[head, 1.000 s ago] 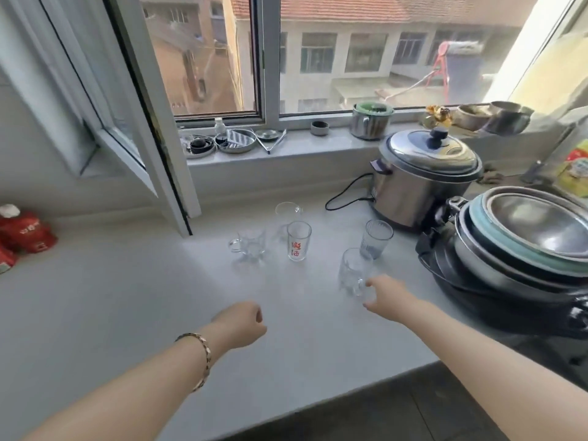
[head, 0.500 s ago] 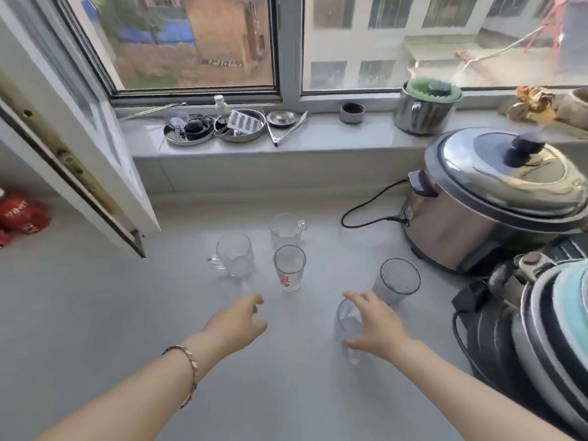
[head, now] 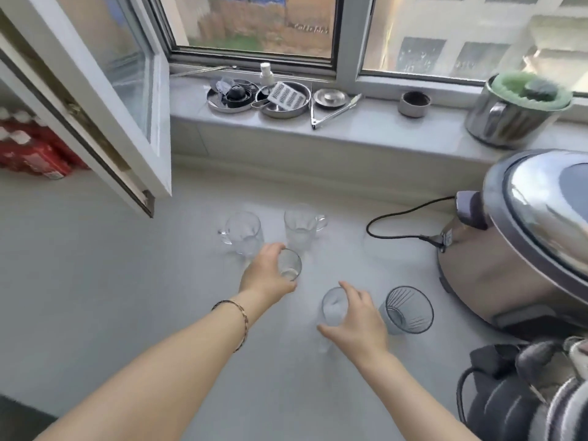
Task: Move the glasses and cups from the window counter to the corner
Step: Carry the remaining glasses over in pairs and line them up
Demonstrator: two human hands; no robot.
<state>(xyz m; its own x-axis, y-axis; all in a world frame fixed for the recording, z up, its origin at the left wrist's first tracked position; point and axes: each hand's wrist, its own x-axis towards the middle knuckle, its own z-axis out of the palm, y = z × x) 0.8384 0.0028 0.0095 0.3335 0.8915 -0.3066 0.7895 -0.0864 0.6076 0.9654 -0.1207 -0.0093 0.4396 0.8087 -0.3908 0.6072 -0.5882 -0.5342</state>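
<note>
Several clear glasses stand on the pale counter (head: 95,297) under the window. My left hand (head: 265,275) wraps around a small tumbler (head: 290,265) in the middle of the group. My right hand (head: 358,319) curls around a plain clear glass (head: 332,307) nearer to me. A ribbed grey-tinted glass (head: 409,310) stands free just right of that hand. Two handled glass cups (head: 243,232) (head: 300,229) stand behind my left hand, untouched.
A steel rice cooker (head: 521,243) with a black cord (head: 401,224) sits at the right, stacked pans (head: 525,396) below it. An open window sash (head: 105,122) juts over the counter's left. The sill holds steel dishes (head: 286,98), tongs, a small bowl and a pot. Red packets (head: 28,151) lie far left.
The view has tilted down and closer. My left hand reached forward and closed around the small tumbler. My right hand stays wrapped on the clear glass.
</note>
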